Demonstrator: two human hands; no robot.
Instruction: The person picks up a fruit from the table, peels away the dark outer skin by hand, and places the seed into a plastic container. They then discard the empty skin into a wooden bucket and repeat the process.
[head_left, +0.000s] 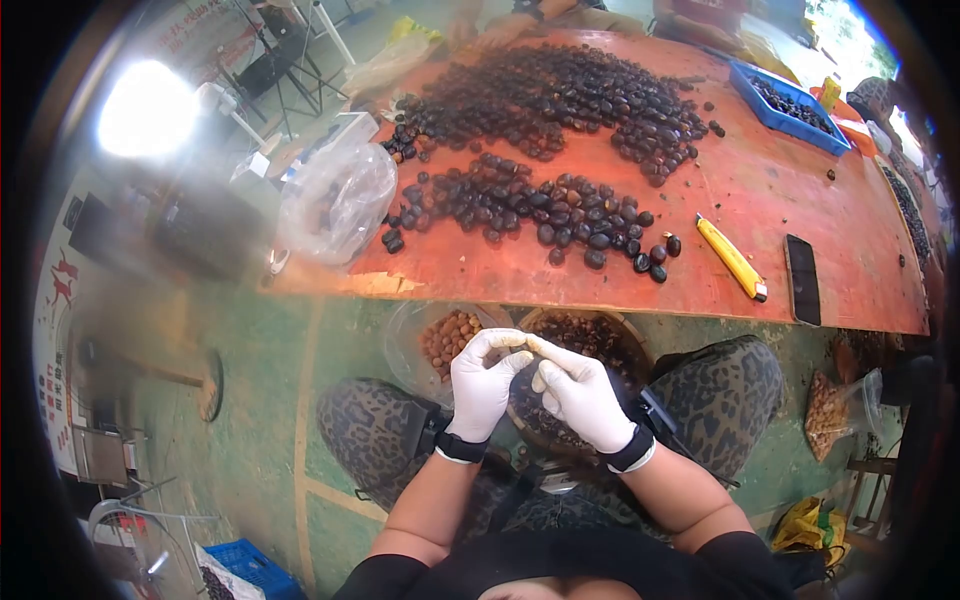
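My left hand [482,390] and my right hand [588,402], both in white gloves, meet at the fingertips above my lap. The fingers of each are bent into a pinch. Whatever lies between them is too small or too hidden to make out. Below my left hand stands a see-through plastic tub [398,345] with light brown kernels [452,338] in it. Under my right hand sits a round basket [640,350] holding dark shell pieces [585,333]. My hands cover part of both containers.
On the red table [560,285] lie heaps of dark nuts [570,215], a yellow utility knife [730,258], a phone [802,280] and a plastic bag [340,205]. A blue tray [835,140] of nuts stands at the far right. Other people sit across the table.
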